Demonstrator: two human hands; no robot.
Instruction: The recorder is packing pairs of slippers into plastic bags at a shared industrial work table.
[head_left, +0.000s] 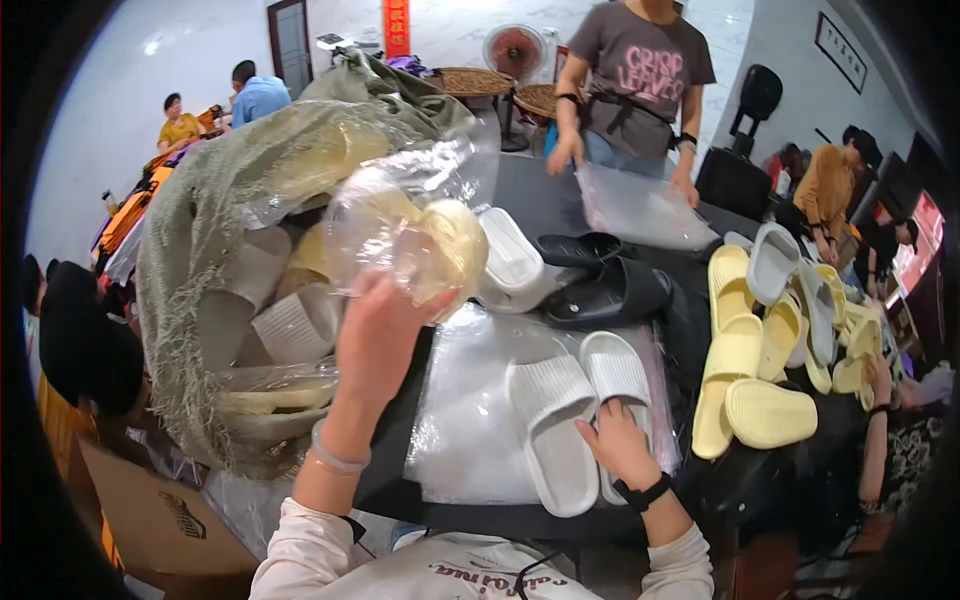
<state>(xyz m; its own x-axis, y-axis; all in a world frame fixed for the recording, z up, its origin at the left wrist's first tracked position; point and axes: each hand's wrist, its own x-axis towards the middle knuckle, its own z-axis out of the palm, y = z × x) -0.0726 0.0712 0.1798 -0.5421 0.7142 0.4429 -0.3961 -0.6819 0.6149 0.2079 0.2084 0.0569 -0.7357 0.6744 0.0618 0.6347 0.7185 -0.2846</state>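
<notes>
Two bare hands. Left hand [380, 330]: forearm raised from the lower edge, hand at the side of an open green woven sack [178, 290]; fingers closed on bagged yellow slippers [455, 248], partly blurred, beside the sack's mouth. Right hand [622, 445]: forearm angled inward, fingers partly curled, thumb apart, touching the right one of two grey slippers [563, 460] lying on clear plastic bags [460, 420]; whether gripping, cannot tell.
</notes>
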